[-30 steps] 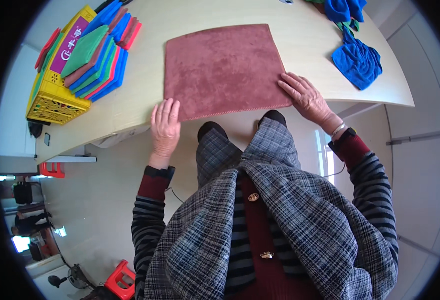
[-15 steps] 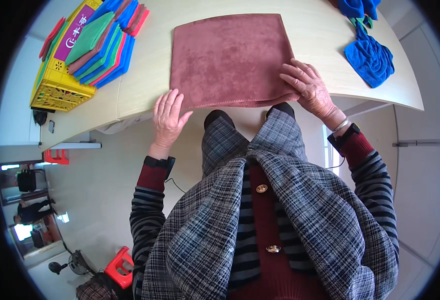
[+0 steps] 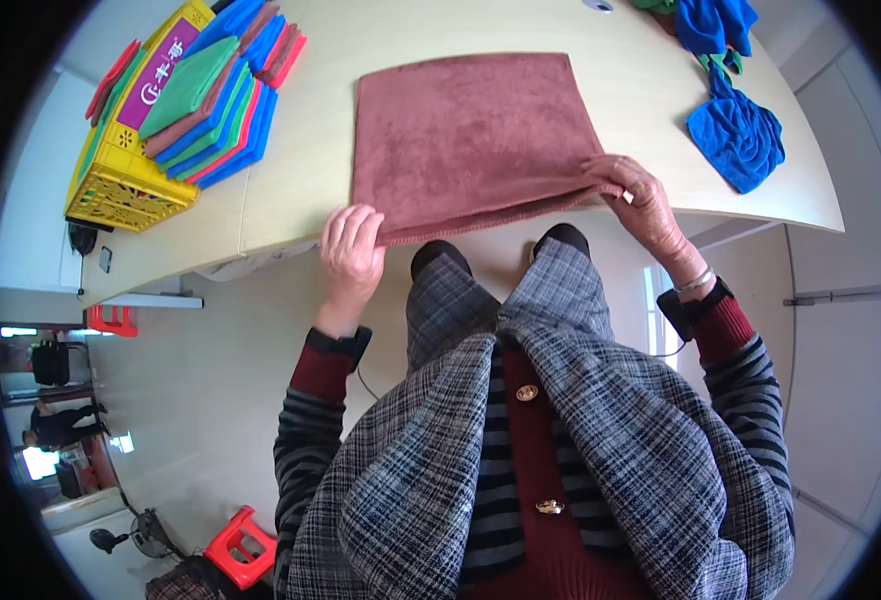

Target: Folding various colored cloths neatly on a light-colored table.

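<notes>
A folded reddish-brown towel (image 3: 475,125) lies on the table in front of me, its stitched near edge just over the table's front edge. My left hand (image 3: 350,252) has its fingers closed on the near left corner. At the near right corner, my right hand (image 3: 645,205) pinches the edge between thumb and fingers and holds it slightly raised. Between the two hands the layers of the near edge part a little, leaving a dark gap. The far part of the towel rests flat.
At the left, a yellow crate (image 3: 135,195) stands beside a pile of folded green, brown, blue and red towels (image 3: 215,115). Crumpled blue cloth (image 3: 735,135) lies on the right of the pale table (image 3: 305,130). A red stool (image 3: 242,548) is on the floor at lower left.
Both hands have closed on the towel's near corners; before, their fingers lay flatter. The near edge has lifted at the right and its layers have parted.
</notes>
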{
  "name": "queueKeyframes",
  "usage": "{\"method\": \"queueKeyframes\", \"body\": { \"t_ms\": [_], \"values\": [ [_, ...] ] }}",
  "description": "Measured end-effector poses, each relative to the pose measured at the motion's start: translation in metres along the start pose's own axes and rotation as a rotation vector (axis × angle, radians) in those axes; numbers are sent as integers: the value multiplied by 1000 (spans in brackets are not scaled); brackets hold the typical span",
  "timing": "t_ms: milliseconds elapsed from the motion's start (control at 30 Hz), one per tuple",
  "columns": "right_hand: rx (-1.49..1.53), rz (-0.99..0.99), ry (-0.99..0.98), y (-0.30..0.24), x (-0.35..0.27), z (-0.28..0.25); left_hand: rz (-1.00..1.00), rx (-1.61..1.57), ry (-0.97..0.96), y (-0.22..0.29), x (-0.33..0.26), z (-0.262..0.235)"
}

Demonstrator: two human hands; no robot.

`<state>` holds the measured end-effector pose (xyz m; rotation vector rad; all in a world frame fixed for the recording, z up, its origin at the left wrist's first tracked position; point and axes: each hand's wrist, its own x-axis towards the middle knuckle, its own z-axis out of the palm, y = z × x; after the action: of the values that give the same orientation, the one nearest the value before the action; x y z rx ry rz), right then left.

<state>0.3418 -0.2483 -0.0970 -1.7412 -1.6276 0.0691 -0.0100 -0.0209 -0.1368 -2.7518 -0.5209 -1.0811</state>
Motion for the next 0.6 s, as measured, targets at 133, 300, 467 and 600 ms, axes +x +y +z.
{"method": "queueKeyframes", "body": {
  "t_ms": [133, 300, 467, 600],
  "values": [
    [164, 155, -237, -21, 7, -27, -50, -216, -139, -3, 18, -39],
    [513, 356, -479, -9, 50, -58, -358, -641, -419, -31, 68, -61],
    [490, 545, -393, 48, 130, -40, -759, -906, -535, -84, 142, -5],
    [442, 707, -233, 114, 160, 5, -811, -1013, -384, -129, 151, 83]
  ]
}}
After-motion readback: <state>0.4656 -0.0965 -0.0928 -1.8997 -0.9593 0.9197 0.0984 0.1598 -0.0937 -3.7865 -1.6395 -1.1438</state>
